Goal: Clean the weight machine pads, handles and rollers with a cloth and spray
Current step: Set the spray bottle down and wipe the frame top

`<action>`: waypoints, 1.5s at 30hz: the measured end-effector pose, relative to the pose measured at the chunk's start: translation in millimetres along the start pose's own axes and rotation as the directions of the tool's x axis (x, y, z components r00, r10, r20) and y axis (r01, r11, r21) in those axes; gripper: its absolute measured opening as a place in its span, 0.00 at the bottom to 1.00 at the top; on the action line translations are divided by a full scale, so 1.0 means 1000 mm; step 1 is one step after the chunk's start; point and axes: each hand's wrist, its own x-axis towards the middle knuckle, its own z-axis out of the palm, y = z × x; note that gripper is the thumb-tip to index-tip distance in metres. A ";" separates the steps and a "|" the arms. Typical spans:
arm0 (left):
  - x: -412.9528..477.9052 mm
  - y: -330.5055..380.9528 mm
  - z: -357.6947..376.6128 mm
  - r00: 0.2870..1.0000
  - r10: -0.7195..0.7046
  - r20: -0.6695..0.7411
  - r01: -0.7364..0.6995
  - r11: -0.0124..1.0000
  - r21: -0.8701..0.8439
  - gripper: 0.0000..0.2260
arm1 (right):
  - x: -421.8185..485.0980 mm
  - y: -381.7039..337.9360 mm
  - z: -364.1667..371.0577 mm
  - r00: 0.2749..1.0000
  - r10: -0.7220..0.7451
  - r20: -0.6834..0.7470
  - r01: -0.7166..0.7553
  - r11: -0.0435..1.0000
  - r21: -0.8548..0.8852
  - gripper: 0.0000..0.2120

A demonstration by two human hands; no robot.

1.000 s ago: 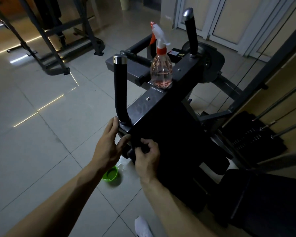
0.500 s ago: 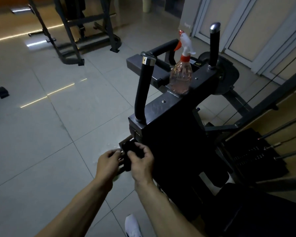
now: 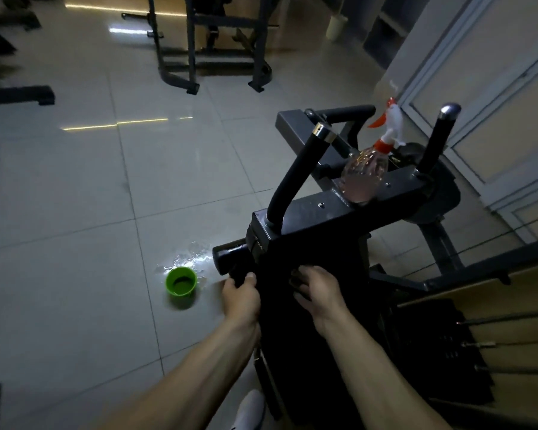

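Observation:
The dark weight machine (image 3: 323, 212) fills the right half of the view. A spray bottle (image 3: 362, 175) with pinkish liquid and an orange-white trigger stands on its top bar, between a curved black handle (image 3: 295, 175) and a straight one (image 3: 435, 144). A short black roller end (image 3: 227, 256) sticks out on the left side. My left hand (image 3: 241, 296) grips a black part just under that roller end. My right hand (image 3: 319, 288) lies on the black pad (image 3: 292, 336), fingers curled on what looks like a dark cloth, hard to make out.
A green cup (image 3: 180, 280) stands on the tiled floor left of the machine, with spilled water (image 3: 190, 257) around it. The weight stack and cables (image 3: 448, 342) are at the right. Other gym frames (image 3: 218, 41) stand at the back. A white shoe (image 3: 250, 408) shows below.
The view swung left and down, so the green cup and the wet patch now show. My left hand dropped to below the roller end; my right hand shifted right onto the pad.

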 end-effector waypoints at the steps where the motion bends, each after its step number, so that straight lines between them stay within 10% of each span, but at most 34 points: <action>1: -0.001 -0.002 0.006 1.000 -0.004 -0.027 0.003 1.000 -0.028 0.07 | 0.008 -0.006 -0.001 0.998 0.056 0.003 -0.056 0.998 0.027 0.05; 11: 0.034 0.028 0.050 0.944 0.247 -0.220 -0.249 0.968 0.020 0.07 | 0.037 -0.020 0.009 0.988 0.105 0.117 -0.102 0.994 -0.036 0.08; 19: 0.002 0.001 0.040 0.850 0.516 -0.102 -0.483 0.843 0.237 0.16 | 0.042 -0.021 0.009 0.989 0.083 0.120 -0.066 0.988 -0.139 0.09; 45: -0.007 -0.017 0.023 0.836 0.548 0.022 -0.528 0.792 0.307 0.14 | 0.043 -0.023 0.008 0.997 0.049 0.067 -0.036 0.983 -0.179 0.07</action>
